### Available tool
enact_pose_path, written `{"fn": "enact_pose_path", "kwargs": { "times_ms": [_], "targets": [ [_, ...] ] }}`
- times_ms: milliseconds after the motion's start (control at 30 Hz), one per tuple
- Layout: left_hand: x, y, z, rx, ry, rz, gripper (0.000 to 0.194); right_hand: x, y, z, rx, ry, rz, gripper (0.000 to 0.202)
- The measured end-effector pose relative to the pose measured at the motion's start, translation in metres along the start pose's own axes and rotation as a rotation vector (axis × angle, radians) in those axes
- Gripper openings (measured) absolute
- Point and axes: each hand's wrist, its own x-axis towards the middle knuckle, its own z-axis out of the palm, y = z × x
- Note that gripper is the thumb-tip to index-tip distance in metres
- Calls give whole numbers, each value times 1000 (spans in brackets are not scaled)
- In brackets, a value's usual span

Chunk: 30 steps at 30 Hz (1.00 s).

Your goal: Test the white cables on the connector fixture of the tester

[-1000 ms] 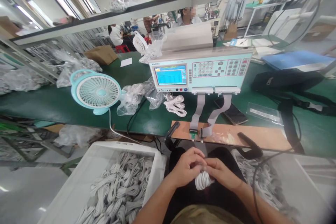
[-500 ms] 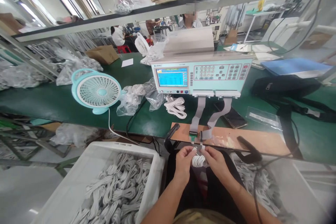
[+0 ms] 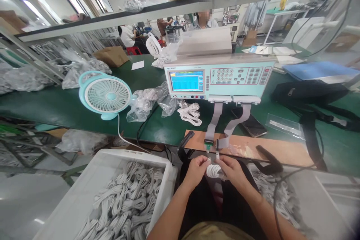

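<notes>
Coiled white cable (image 3: 214,171): bundled between the two hands, just off the near edge of the wooden board and above the person's lap.
Left hand (image 3: 197,170): thumb and forefinger pinch one end of the cable, at the left of the coil.
Right hand (image 3: 232,171): fingertips pinch the cable's other end, at the right of the coil, close below the right connector (image 3: 217,144); whether that end is fully seated, one cannot tell.
Green circuit board (image 3: 208,146): at the wooden board's near edge, left of the right connector.
Ribbon cables: two grey strips, left (image 3: 215,118) and right (image 3: 235,125), running from the tester to the wooden board.
Tester (image 3: 222,78): far side of the bench, its blue screen lit.
Wooden board (image 3: 261,150): along the bench's near edge.
Plastic bin (image 3: 165,162): near left, holding many coiled cables (image 3: 129,202).
Desk fan (image 3: 111,96): left on the bench.
</notes>
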Motion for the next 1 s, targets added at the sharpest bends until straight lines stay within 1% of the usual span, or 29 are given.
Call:
{"fn": "enact_pose_path", "kwargs": {
  "times_ms": [167, 267, 400, 467, 600, 667, 767, 867, 1000],
  "targets": [
    [-1, 9, -3, 102, -91, 43, 26, 2, -1, -5, 32, -10, 16, 39],
    [0, 15, -6, 157, -131, 79, 29, 3, -1, -4, 77, -18, 60, 38],
    [3, 22, -7, 108, -161, 102, 29, 5, 0, 3, 188, -20, 160, 43],
    [3, 23, -6, 71, -136, 129, 28, 5, -1, 6, 235, -13, 185, 44],
    [7, 16, 0, 54, -7, 161, 30, 6, -4, 6, 264, -18, 197, 44],
    [9, 10, 2, 55, 54, 144, 31, 5, -6, 4, 258, -30, 192, 45],
    [11, 3, 6, 10, 105, 92, 30, 5, -7, 2, 243, -39, 186, 44],
    [10, 2, 11, -86, 157, 51, 31, 5, -5, 2, 229, -33, 177, 44],
    [10, 1, 20, -191, 232, 30, 30, 8, 0, 1, 227, -16, 169, 46]
  ]
}}
